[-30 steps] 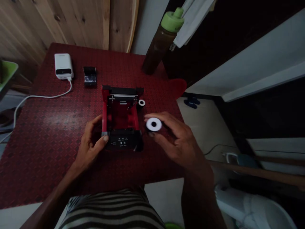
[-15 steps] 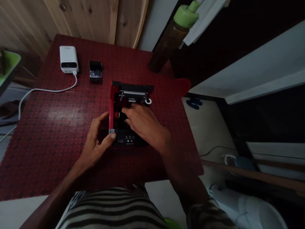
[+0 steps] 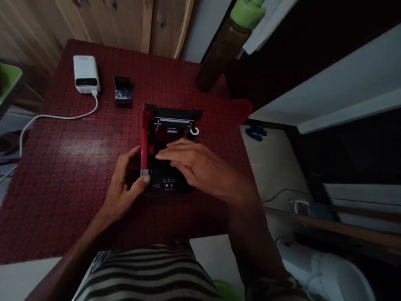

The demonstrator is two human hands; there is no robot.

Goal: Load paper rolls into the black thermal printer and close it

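Observation:
A red and black label printer [image 3: 166,184] sits opened up on the table, its dark inner bay showing and small printed icons along its front panel. My left hand [image 3: 125,179] grips its left side, the thumb on the grey front corner and the fingers along the red wall. Over the bay lies my right hand [image 3: 191,161], fingers stretched out and nothing visible in them; their tips partly hide the inside. Beside the bay's right rear is a white ring-shaped part [image 3: 194,131]. A roll of black ribbon [image 3: 123,90] rests behind and left of the printer.
The red patterned table [image 3: 78,179] carries a white power bank [image 3: 86,73] with a white cable [image 3: 62,117] running off left. A tall brown bottle with a green cap [image 3: 224,50] stands at the back right. Near it, a red rounded thing [image 3: 241,111] juts past the table's right edge.
My right hand has drawn back slightly toward the right and front, its curled fingers now straightened. My left hand keeps its hold on the printer's side. The view has shifted a little.

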